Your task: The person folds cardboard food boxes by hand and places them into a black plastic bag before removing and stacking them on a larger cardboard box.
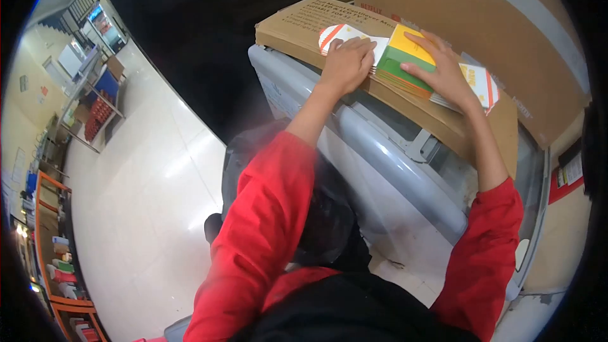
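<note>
A stack of flat printed cartons (pixel 398 57), yellow and green in the middle with white, red-striped ends, lies across a long brown cardboard box (pixel 304 28). My left hand (pixel 348 63) is closed on the white left end of the stack, fingers curled over it, their tips partly hidden. Over the yellow and green part rests my right hand (pixel 441 71), its thumb on the green and its fingers reaching across the yellow, gripping the stack. Several layered edges show along the near side. Another white, red-striped end (pixel 479 85) sticks out beyond my right wrist.
Beneath the brown box is a grey chest freezer (pixel 380 145) with a glass top. A large carton (pixel 506 44) stands upright behind. A black plastic bag (pixel 323 215) hangs against the near side. Orange shelving (pixel 47 247) and pale floor tiles (pixel 145 183) lie left.
</note>
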